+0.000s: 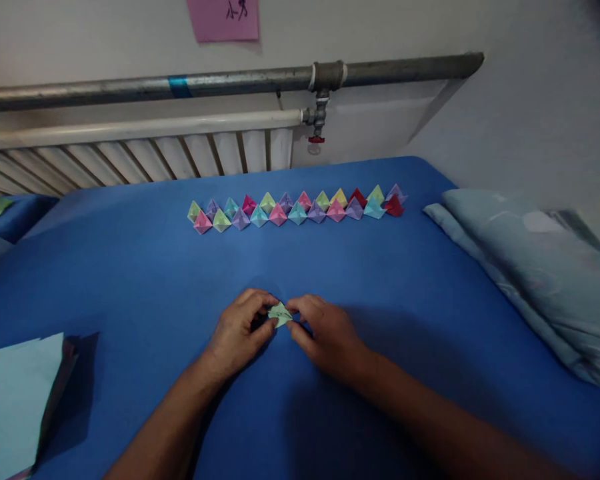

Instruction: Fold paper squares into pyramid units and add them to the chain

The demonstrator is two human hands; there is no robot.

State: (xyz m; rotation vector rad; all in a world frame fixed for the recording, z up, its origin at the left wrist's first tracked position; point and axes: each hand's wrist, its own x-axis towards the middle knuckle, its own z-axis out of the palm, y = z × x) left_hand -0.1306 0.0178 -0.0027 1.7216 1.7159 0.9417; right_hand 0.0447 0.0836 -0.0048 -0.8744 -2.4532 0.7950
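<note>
A small folded piece of light green paper point(281, 314) is held between both hands, low over the blue surface point(260, 260). My left hand point(243, 327) pinches its left side between thumb and fingers. On the right side, the thumb and fingers of my right hand point(325, 331) close on the same paper. Beyond the hands, two rows of folded paper pieces point(279, 214) in pink, purple, blue, green, yellow and red stand side by side.
A stack of light blue paper sheets point(17, 400) lies at the lower left. Folded pale green bedding point(540, 267) is at the right. Along the wall run a metal pipe point(250, 80) and a white radiator point(180, 157); a pink note point(223, 20) hangs above.
</note>
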